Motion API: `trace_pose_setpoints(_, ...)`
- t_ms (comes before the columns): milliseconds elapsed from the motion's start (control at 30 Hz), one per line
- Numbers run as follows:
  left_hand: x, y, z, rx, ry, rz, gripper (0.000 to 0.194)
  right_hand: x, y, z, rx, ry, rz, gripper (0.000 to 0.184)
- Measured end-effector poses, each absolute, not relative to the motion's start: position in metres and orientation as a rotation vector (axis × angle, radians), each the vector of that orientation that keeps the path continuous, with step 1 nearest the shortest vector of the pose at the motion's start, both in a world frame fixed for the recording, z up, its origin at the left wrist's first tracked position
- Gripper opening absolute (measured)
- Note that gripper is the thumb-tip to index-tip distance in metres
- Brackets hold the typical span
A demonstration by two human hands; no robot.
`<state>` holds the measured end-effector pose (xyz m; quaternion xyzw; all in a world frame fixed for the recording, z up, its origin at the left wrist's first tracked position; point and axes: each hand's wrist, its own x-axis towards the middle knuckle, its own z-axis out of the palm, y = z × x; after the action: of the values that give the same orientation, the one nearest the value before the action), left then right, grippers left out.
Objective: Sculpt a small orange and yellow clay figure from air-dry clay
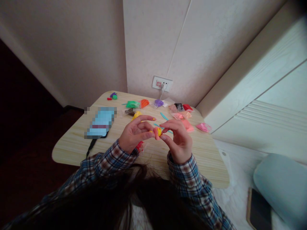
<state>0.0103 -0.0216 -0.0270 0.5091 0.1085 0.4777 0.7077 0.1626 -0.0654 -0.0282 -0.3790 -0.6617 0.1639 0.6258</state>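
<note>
Above the table, a small piece of modelling clay [157, 132], pink with a yellow part, is between my two hands. My left hand [132, 135] pinches its left side with the fingertips, the index finger stretched out above. From the right, my right hand [179, 140] has thumb and index fingertips closed at the yellow part. Blue plastic clay tools [164, 116] lie on the table just behind. A yellow clay packet [137, 115] is partly hidden behind my left hand, and a red packet [140, 146] shows beneath it.
Several clay packets, among them a green one [132, 104] and a pink one [203, 127], lie along the back and right of the wooden table [196, 159]. A phone with a blurred screen [102, 123] lies left, its cable [91, 147] hanging over the edge. A wall socket [162, 83] is behind.
</note>
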Motion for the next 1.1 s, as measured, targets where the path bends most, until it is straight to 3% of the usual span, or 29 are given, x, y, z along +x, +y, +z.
trace_pose_setpoints(567, 0.0096, -0.0228, -0.0241, 0.997, 0.128, 0.925, 0.039, 0.1634, -0.0674, -0.027, -0.778, -1.513, 0.646, 0.014)
trace_pose_setpoints(1100, 0.0097, -0.0211, -0.0261, 0.978, 0.117, 0.882, 0.039, 0.1615, -0.0686, -0.0249, -0.821, -1.538, 0.557, 0.014)
